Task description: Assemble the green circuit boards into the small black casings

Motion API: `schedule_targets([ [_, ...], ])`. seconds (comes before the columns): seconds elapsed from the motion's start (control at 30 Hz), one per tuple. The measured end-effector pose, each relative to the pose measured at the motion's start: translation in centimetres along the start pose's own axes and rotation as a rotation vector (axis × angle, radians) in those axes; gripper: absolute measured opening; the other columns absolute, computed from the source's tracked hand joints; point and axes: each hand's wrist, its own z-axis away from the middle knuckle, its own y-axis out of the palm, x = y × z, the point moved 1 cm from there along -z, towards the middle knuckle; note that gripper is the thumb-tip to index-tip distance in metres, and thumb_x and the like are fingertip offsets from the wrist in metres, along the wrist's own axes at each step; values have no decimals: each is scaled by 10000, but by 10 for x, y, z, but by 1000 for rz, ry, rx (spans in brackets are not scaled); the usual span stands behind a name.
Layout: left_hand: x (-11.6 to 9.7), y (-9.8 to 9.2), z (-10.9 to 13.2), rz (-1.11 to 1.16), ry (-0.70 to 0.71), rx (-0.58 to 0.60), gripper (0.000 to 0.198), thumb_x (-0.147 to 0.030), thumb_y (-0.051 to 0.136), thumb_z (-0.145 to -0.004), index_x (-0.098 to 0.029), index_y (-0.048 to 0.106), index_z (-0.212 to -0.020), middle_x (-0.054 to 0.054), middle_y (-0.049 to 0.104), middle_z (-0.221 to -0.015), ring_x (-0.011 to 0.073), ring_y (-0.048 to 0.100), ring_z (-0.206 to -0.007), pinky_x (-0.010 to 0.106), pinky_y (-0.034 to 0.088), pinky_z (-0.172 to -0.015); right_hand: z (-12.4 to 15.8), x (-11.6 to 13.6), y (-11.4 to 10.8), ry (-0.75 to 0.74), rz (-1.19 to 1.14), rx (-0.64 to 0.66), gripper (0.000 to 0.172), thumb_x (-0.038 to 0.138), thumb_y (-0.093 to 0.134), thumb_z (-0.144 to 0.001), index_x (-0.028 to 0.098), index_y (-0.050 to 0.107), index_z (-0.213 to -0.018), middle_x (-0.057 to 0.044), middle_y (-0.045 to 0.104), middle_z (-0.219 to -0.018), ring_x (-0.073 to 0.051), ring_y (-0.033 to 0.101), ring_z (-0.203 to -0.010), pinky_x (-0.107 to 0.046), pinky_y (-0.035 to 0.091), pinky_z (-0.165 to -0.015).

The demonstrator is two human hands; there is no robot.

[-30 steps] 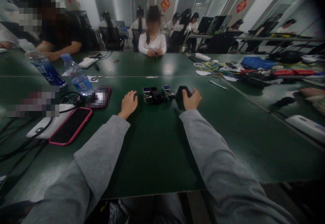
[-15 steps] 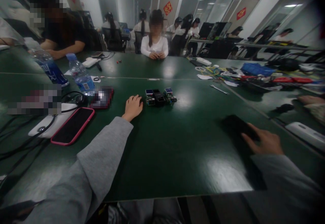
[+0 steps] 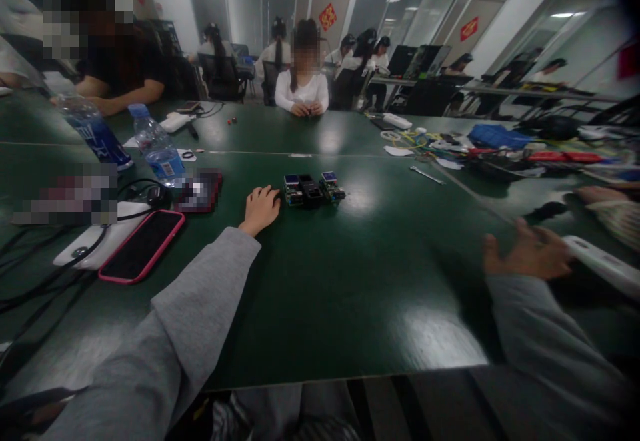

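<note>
My left hand [image 3: 261, 209] lies on the green table with its fingers loosely spread and nothing in them. Just right of its fingertips is a row of small electronics: a circuit board with a little screen [image 3: 292, 191], a black module [image 3: 310, 191] and a second circuit board with a screen [image 3: 333, 188]. Over at the right, my right hand [image 3: 530, 254] is somewhat blurred, thumb and fingers apart, holding nothing that I can see. Its fingers come close to a white, rounded device [image 3: 603, 264]. A dark patch below this hand is too dim to make out.
Left are a pink-edged phone [image 3: 143, 246], a white box [image 3: 83, 244] with cables, and water bottles [image 3: 160, 148]. A wrench [image 3: 427, 174] lies near a heap of cables [image 3: 500, 151]. Another person's hand [image 3: 603, 194] rests at the right edge; a person [image 3: 303, 88] sits opposite.
My right hand has moved right and its fingers have opened. The flat black object it held is no longer seen in it. My left hand and the circuit boards stay put.
</note>
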Motion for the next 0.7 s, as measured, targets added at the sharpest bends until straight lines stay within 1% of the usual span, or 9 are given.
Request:
schedule_targets([
  [0.03,-1,0,0,-6,-2,-1,454,-392,341,-968,-232,532,-1348,77,464,-1477,295,378,-1341,503,354,-1082,-6,20,25,87,59,-71,608,656,356,-899,431,336,-1464,-102,382,-1442,-446,297,-1354,-769,252,-1011],
  [0.07,-1,-1,0,-11,-4,-5,452,-389,342,-968,-233,534,-1346,76,464,-1478,294,379,-1338,499,353,-1082,-13,46,51,81,57,-46,618,647,347,-906,356,400,-1449,-142,420,-1400,-441,349,-1319,-733,315,-996],
  [0.17,-2,-2,1,-15,-2,-7,447,-389,341,-968,-239,535,-1342,75,459,-1480,292,379,-1336,494,351,-1081,-32,138,125,-137,-137,131,624,530,343,-944,148,415,-1433,-200,478,-1317,-364,444,-1251,-592,415,-1012],
  [0.23,-2,-4,2,-11,-2,4,448,-392,338,-969,-243,528,-1346,76,454,-1483,292,371,-1344,498,350,-1081,-43,189,158,-211,-226,198,573,447,400,-945,121,414,-1416,-198,472,-1316,-325,442,-1250,-523,429,-1029],
  [0.3,-2,-5,2,-7,-7,14,449,-392,334,-970,-246,519,-1353,76,449,-1486,292,361,-1352,505,348,-1081,-51,218,178,-230,-256,238,533,365,471,-915,106,453,-1380,-204,464,-1304,-317,449,-1231,-493,437,-1027],
  [0.37,-2,-5,1,-2,-14,23,451,-399,329,-972,-252,514,-1356,73,446,-1487,292,355,-1358,511,343,-1084,-55,226,190,-250,-272,268,509,282,508,-878,106,485,-1355,-203,458,-1300,-315,451,-1218,-481,431,-1033],
  [0.47,-3,-5,0,4,-17,27,453,-410,322,-975,-262,507,-1361,65,445,-1487,286,352,-1357,507,339,-1088,-58,215,201,-229,-344,270,487,217,483,-866,128,504,-1344,-178,497,-1271,-294,464,-1200,-466,413,-1053],
  [0.63,-2,-4,0,6,-21,32,452,-417,323,-974,-271,508,-1359,62,443,-1488,287,350,-1358,509,343,-1086,-60,197,212,71,-458,291,461,271,366,-923,95,509,-1325,-171,602,-1175,-271,553,-1094,-459,442,-1001],
  [0.7,-2,-5,0,10,-12,39,459,-421,317,-974,-265,505,-1363,69,443,-1487,290,348,-1360,514,340,-1088,-60,197,212,107,-443,297,454,305,325,-947,102,539,-1292,-166,624,-1154,-274,566,-1066,-476,437,-990],
])
